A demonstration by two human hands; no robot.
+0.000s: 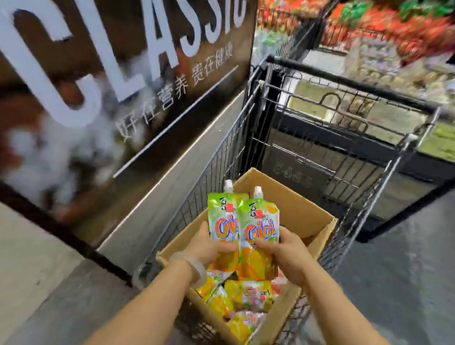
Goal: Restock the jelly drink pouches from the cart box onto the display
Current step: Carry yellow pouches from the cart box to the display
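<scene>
Two green and orange jelly drink pouches with white caps are held upright side by side above the cardboard box (302,214). My left hand (206,247) grips the lower part of the left pouch (222,220). The right pouch (259,227) overlaps it slightly, and my right hand (285,253) grips it at the lower right. Several more yellow and orange pouches (245,301) lie loose in the box, which sits inside the black wire shopping cart (337,141).
A dark display panel (99,79) with large white letters stands to the left of the cart, above a metal ledge (167,184). Blurred shelves of red and green packages (376,24) fill the upper right. Grey floor (401,276) lies to the right.
</scene>
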